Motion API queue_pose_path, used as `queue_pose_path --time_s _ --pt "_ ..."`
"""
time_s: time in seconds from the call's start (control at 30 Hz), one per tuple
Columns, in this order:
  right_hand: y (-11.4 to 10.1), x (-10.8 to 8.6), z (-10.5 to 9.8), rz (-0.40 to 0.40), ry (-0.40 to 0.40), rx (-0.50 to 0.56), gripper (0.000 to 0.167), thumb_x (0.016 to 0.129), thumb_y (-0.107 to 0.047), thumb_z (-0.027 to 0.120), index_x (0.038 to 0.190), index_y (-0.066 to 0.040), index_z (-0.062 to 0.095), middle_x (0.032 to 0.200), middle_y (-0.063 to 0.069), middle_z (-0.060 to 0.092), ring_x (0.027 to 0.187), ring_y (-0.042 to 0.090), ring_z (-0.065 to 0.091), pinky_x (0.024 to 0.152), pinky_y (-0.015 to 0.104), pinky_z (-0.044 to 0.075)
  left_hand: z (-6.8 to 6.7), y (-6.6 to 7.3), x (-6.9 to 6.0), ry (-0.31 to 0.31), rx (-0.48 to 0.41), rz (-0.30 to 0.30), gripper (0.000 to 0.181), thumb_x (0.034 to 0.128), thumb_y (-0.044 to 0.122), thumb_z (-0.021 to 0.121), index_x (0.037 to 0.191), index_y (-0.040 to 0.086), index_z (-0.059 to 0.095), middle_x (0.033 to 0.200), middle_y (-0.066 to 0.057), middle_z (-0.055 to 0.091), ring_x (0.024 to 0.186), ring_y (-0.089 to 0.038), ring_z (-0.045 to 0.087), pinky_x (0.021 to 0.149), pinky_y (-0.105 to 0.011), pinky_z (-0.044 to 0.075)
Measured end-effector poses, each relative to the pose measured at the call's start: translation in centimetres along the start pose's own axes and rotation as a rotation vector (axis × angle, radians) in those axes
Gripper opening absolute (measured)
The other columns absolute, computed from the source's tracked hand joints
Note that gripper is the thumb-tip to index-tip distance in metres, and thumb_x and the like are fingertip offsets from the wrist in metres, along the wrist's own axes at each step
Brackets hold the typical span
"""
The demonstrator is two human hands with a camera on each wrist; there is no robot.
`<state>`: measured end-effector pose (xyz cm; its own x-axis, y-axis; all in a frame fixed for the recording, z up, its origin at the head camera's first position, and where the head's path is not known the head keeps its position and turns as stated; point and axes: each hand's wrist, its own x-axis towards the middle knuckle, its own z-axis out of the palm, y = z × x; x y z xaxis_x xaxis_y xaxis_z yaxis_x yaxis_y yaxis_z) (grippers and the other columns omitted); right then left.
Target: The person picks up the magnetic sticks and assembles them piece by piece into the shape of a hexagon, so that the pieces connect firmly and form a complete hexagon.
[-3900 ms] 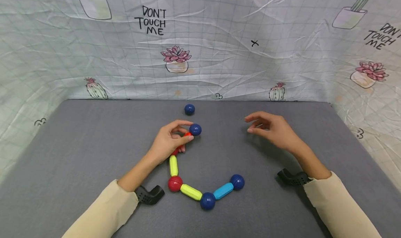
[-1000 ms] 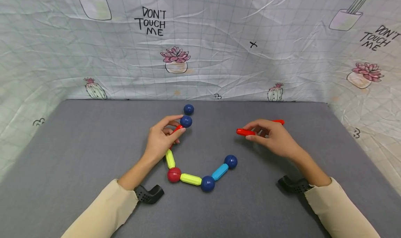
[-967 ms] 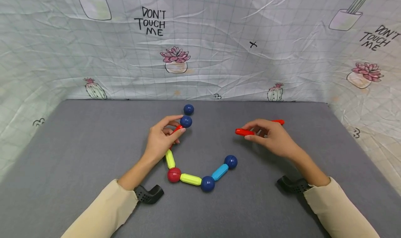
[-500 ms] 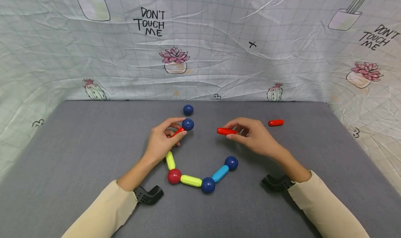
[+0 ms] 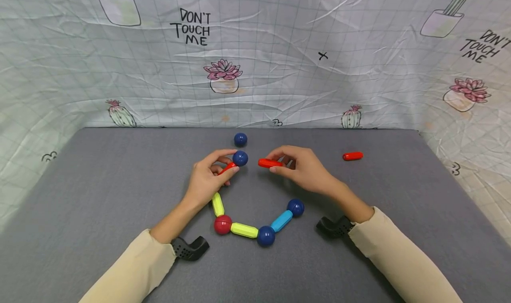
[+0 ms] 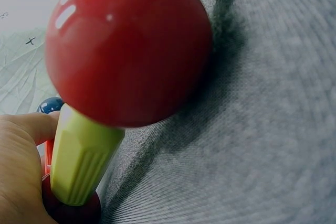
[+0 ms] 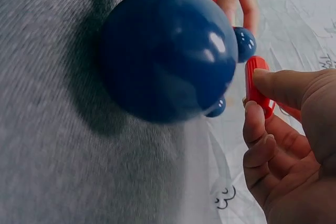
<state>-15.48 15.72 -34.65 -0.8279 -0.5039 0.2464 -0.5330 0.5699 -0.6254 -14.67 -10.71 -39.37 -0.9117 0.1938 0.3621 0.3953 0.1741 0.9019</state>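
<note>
My left hand [image 5: 205,176] pinches a blue ball [image 5: 240,158] and the red stick [image 5: 227,168] joined to it, at the upper end of a chain of ball-and-stick building pieces. The chain runs on through a yellow stick [image 5: 217,204], a red ball [image 5: 222,224], another yellow stick [image 5: 244,230], a blue ball [image 5: 265,236] and a light-blue stick [image 5: 281,221] to an end blue ball [image 5: 296,207]. A darker red ball [image 6: 71,211] below the left hand shows only in the left wrist view. My right hand [image 5: 301,167] pinches a separate red stick [image 5: 269,163], its tip slightly apart from the held blue ball.
One loose blue ball [image 5: 240,139] lies near the grey table's [image 5: 131,174] back edge, just behind the left hand. A loose red stick [image 5: 353,156] lies farther right. Behind the table hangs a printed white cloth [image 5: 271,90].
My right hand has picked up a red stick and carried it left toward the left hand's blue ball. The left hand and the chain shifted slightly and now stay nearly still.
</note>
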Motion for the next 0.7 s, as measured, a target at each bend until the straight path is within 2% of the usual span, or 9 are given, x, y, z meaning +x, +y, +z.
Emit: queue_pose_path --time_s 0.17,0.37,0.47,0.63,0.7 --pt "-0.2 0.8 0.6 -0.006 -0.003 0.002 0.022 0.089 -0.025 0.071 0.110 -0.019 0.068 0.096 -0.008 0.065 0.076 0.010 0.058 0.061 0.031 0.047 0.0 -0.1 0.0 -0.003 0.005 0.014 0.036 0.0846 0.012 0.075 0.119 0.016 0.065 0.090 -0.007 0.062 0.048 -0.024 0.057 0.039 -0.027 0.040" --pt "-0.5 1.4 1.0 -0.004 0.003 0.003 0.021 0.088 -0.024 0.071 0.108 -0.017 0.069 0.097 -0.006 0.066 0.076 0.010 0.058 0.061 0.032 0.047 0.1 -0.1 0.0 -0.001 0.012 0.001 0.036 0.0845 0.011 0.074 0.119 0.014 0.065 0.090 -0.008 0.062 0.049 -0.026 0.058 0.041 -0.026 0.040" --pt "-0.7 1.6 1.0 -0.005 0.008 0.001 0.022 0.088 -0.023 0.071 0.108 -0.016 0.069 0.097 -0.005 0.066 0.076 0.010 0.058 0.061 0.032 0.047 0.1 0.5 0.0 0.001 0.012 -0.002 0.036 0.0846 0.006 0.073 0.120 0.009 0.064 0.091 -0.012 0.062 0.049 -0.030 0.057 0.041 -0.024 0.039" --pt "-0.9 1.9 1.1 0.005 0.003 0.004 0.022 0.088 -0.022 0.071 0.109 -0.016 0.069 0.097 -0.004 0.066 0.076 0.010 0.058 0.061 0.032 0.046 0.1 2.4 -0.2 -0.010 0.006 0.010 0.036 0.0843 -0.002 0.071 0.119 -0.001 0.062 0.091 -0.019 0.061 0.049 -0.035 0.056 0.040 -0.024 0.038" --pt "-0.9 2.1 1.1 0.008 -0.002 0.013 0.022 0.088 -0.022 0.071 0.109 -0.016 0.069 0.097 -0.004 0.066 0.076 0.010 0.058 0.060 0.032 0.046 0.0 2.4 -0.1 -0.017 0.005 0.004 0.036 0.0843 -0.001 0.071 0.119 0.000 0.061 0.091 -0.018 0.061 0.050 -0.034 0.056 0.041 -0.024 0.040"
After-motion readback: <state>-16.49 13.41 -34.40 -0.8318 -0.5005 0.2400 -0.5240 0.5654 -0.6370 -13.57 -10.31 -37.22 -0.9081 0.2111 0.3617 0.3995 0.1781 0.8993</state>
